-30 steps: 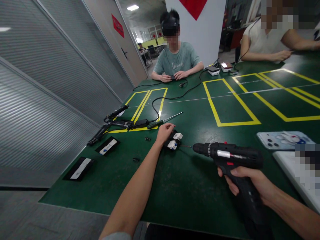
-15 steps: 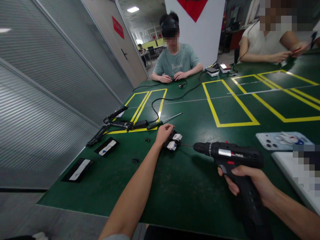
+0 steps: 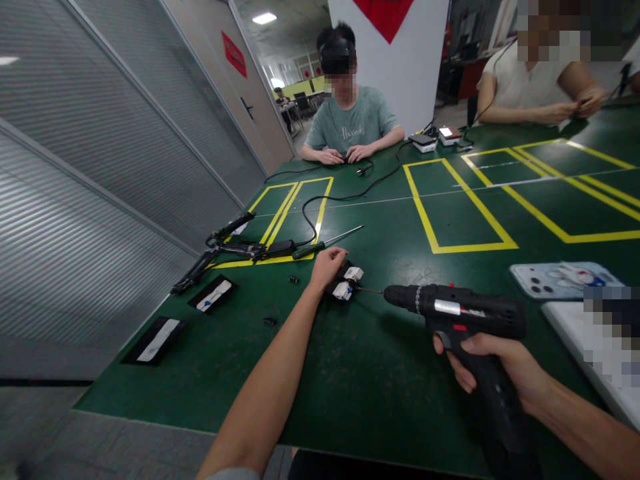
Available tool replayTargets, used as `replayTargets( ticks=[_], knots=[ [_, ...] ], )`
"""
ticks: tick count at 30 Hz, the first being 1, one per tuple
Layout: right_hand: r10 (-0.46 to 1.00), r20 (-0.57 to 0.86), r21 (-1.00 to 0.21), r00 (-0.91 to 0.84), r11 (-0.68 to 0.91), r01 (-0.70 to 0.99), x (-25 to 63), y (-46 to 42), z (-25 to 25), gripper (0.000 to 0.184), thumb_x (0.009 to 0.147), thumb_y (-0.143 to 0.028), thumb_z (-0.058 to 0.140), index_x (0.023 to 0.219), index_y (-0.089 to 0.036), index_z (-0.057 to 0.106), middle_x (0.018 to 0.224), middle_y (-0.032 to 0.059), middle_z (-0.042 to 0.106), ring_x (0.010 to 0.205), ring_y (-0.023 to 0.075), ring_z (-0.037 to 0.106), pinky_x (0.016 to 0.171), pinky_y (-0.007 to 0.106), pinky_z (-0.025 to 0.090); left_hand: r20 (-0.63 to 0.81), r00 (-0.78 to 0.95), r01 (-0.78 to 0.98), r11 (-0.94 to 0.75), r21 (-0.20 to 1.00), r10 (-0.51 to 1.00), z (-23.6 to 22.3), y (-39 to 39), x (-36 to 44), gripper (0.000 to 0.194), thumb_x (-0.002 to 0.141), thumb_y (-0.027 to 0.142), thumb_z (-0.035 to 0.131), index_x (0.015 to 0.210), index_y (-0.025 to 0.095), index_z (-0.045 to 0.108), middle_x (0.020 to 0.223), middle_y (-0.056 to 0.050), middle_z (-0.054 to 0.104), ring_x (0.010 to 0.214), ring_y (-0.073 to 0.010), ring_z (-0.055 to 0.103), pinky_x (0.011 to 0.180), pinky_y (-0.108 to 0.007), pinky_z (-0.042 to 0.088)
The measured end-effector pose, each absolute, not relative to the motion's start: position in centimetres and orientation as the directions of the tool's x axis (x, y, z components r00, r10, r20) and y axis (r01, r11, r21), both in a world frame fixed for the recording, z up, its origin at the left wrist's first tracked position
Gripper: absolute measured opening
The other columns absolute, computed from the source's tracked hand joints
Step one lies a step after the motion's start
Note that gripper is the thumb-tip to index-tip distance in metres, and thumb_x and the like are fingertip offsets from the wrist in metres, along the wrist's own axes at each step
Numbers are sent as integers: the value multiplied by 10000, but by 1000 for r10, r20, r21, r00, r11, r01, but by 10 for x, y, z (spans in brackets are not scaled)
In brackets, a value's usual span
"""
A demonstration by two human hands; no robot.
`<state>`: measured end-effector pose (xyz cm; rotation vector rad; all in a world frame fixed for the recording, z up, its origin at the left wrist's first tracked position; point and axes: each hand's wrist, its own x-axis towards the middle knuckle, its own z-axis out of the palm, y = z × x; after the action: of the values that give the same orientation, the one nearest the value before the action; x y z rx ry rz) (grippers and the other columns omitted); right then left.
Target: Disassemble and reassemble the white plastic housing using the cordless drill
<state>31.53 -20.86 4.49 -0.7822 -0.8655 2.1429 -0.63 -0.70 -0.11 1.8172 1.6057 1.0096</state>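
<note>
My right hand (image 3: 493,363) is wrapped round the grip of a black cordless drill (image 3: 475,315), a finger by its trigger. The drill lies level above the green table, with its long thin bit (image 3: 370,290) pointing left. The bit's tip meets a small black part with white blocks (image 3: 343,291); whether it sits in a screw is too small to tell. My left hand (image 3: 327,267) is closed on that part from its far left side, the fingers partly hidden. Just beyond this hand lies a screwdriver (image 3: 306,251) with a green handle.
Two black plates with white strips (image 3: 159,339) and small black pieces (image 3: 270,321) lie left. A black jointed frame (image 3: 240,248) with a cable sits behind them. Right are a phone (image 3: 565,280) and a white box (image 3: 563,327). Two people sit across the table (image 3: 370,380).
My hands, the drill and the part hold almost the same positions; the view has shifted very slightly. The hands of the person at far right have moved closer together.
</note>
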Motion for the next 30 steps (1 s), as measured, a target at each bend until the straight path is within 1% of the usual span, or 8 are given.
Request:
replayTargets(
  ticks=[12, 21, 30],
  knots=[
    [779, -268, -776, -566, -523, -352, 313, -208, 43, 339, 870, -288, 452, 1031, -47, 628, 595, 88, 537, 544, 191, 487, 554, 280, 356, 199, 30, 605, -176, 776, 980, 3, -8, -5, 314, 791, 339, 489, 851, 129, 715, 624, -18, 613, 546, -130, 510, 510, -218, 340],
    [780, -270, -770, -565, -527, -360, 314, -209, 42, 339, 877, -288, 439, 1031, -48, 624, 604, 88, 542, 553, 189, 491, 564, 277, 361, 205, 32, 601, -182, 778, 978, 1, -7, -6, 308, 799, 338, 490, 851, 133, 714, 624, -16, 617, 550, -132, 531, 513, -225, 351],
    [775, -276, -791, -568, -519, -324, 314, -207, 44, 342, 874, -296, 443, 1037, -53, 620, 601, 91, 546, 546, 181, 485, 548, 266, 347, 195, 36, 602, -177, 778, 980, 2, -7, -6, 318, 801, 348, 494, 858, 124, 712, 624, -20, 621, 539, -130, 525, 507, -225, 356]
  ],
)
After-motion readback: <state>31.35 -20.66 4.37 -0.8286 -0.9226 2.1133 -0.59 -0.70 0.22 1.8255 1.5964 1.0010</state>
